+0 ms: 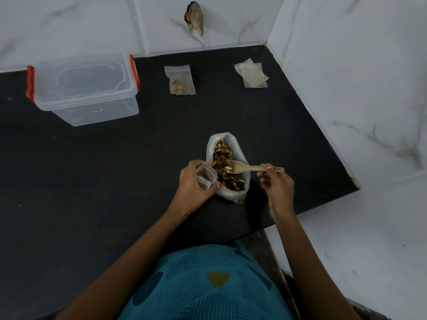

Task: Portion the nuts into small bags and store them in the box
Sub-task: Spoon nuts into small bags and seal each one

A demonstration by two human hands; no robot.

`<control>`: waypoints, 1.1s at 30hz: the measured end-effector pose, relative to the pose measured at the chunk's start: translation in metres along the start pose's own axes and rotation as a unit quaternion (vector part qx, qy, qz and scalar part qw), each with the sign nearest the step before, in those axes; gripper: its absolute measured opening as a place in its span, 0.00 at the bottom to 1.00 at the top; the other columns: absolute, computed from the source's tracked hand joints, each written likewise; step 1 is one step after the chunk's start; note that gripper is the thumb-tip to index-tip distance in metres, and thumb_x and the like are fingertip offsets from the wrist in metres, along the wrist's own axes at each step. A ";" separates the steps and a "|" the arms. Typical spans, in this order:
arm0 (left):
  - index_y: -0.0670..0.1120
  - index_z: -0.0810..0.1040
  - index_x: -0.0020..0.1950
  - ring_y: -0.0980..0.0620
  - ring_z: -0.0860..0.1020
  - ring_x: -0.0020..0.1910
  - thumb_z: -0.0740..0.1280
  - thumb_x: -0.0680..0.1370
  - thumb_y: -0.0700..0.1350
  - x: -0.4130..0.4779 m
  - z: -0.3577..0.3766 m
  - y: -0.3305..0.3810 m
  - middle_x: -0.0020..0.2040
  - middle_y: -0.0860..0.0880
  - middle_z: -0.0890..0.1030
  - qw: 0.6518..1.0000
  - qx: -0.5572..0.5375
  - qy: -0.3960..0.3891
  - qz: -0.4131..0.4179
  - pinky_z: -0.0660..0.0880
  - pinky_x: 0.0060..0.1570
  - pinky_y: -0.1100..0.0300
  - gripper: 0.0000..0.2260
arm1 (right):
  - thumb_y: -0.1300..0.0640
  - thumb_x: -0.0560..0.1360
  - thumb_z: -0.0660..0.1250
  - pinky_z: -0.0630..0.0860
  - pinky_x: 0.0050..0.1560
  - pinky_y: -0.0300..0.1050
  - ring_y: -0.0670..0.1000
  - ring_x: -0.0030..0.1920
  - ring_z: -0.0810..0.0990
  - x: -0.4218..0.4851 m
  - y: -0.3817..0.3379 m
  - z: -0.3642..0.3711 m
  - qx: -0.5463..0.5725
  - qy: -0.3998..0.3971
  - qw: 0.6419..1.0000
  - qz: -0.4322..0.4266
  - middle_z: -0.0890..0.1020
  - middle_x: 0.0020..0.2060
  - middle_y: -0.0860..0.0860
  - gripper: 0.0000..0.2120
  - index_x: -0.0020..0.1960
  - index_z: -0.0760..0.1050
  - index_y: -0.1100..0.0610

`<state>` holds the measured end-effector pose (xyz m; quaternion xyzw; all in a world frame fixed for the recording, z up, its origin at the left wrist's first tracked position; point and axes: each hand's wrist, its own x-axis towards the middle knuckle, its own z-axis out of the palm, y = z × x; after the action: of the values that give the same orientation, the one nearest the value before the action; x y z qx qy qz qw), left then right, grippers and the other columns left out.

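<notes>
A large white bag of mixed nuts [225,167] lies open on the black counter [115,181]. My right hand [276,183] pinches the handle of a wooden spoon [251,168], whose bowl rests among the nuts with a few on it. My left hand [194,185] grips a small clear zip bag [205,177], held open just left of the nut bag, with a few nuts inside. A filled small bag [180,83] lies at the back of the counter. The clear plastic box [85,88] with red clips stands at the back left, its lid on.
Empty small bags [251,73] lie stacked at the back right. Marble-tiled walls [346,65] enclose the counter at the back and right. A small dark object [195,18] is on the back wall. The counter's front edge lies close to my body.
</notes>
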<state>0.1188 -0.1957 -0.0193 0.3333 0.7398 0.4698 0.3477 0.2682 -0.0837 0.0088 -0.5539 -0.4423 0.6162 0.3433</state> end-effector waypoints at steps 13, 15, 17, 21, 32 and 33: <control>0.59 0.63 0.54 0.55 0.69 0.63 0.74 0.68 0.41 0.005 0.000 0.024 0.59 0.54 0.70 0.998 -0.042 0.024 0.047 0.71 0.58 0.61 0.26 | 0.60 0.78 0.60 0.72 0.38 0.36 0.42 0.33 0.76 -0.033 -0.061 0.009 0.031 -0.076 0.995 -0.055 0.80 0.29 0.47 0.10 0.43 0.78 0.55; 0.62 0.63 0.52 0.54 0.69 0.62 0.74 0.68 0.41 0.006 0.001 0.027 0.58 0.54 0.70 0.997 -0.046 0.030 0.063 0.72 0.59 0.60 0.26 | 0.61 0.78 0.59 0.72 0.35 0.34 0.41 0.32 0.76 -0.041 -0.065 0.015 -0.030 -0.097 0.987 -0.125 0.80 0.30 0.47 0.10 0.43 0.78 0.54; 0.63 0.63 0.51 0.53 0.71 0.61 0.74 0.68 0.40 0.006 0.001 0.030 0.58 0.53 0.71 0.995 -0.057 0.039 0.071 0.73 0.59 0.55 0.26 | 0.62 0.77 0.60 0.71 0.34 0.31 0.40 0.33 0.76 -0.047 -0.065 0.021 -0.097 -0.113 0.967 -0.209 0.79 0.31 0.48 0.09 0.44 0.77 0.54; 0.59 0.64 0.51 0.54 0.74 0.56 0.74 0.68 0.40 0.003 0.000 0.038 0.54 0.51 0.74 0.989 -0.078 0.060 0.108 0.75 0.53 0.62 0.24 | 0.57 0.75 0.60 0.74 0.40 0.29 0.39 0.39 0.79 -0.057 -0.058 0.032 -0.239 -0.159 0.878 -0.382 0.79 0.38 0.46 0.09 0.49 0.77 0.59; 0.55 0.64 0.53 0.64 0.74 0.52 0.73 0.69 0.37 -0.001 -0.004 0.036 0.53 0.56 0.72 0.984 -0.110 0.055 0.129 0.71 0.50 0.72 0.24 | 0.60 0.75 0.60 0.74 0.44 0.35 0.46 0.42 0.77 -0.055 -0.064 0.028 -0.303 -0.171 0.768 -0.537 0.81 0.41 0.57 0.09 0.50 0.76 0.63; 0.55 0.64 0.53 0.65 0.73 0.52 0.73 0.69 0.36 0.000 -0.004 0.035 0.53 0.56 0.72 0.984 -0.108 0.056 0.131 0.71 0.50 0.72 0.24 | 0.60 0.75 0.60 0.74 0.44 0.35 0.45 0.42 0.77 -0.055 -0.065 0.028 -0.301 -0.169 0.772 -0.533 0.81 0.40 0.57 0.10 0.49 0.77 0.65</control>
<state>0.1209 -0.1859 0.0145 0.3611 0.6529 0.6062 0.2754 0.2449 -0.1141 0.0900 -0.1909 -0.8805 0.2533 0.3524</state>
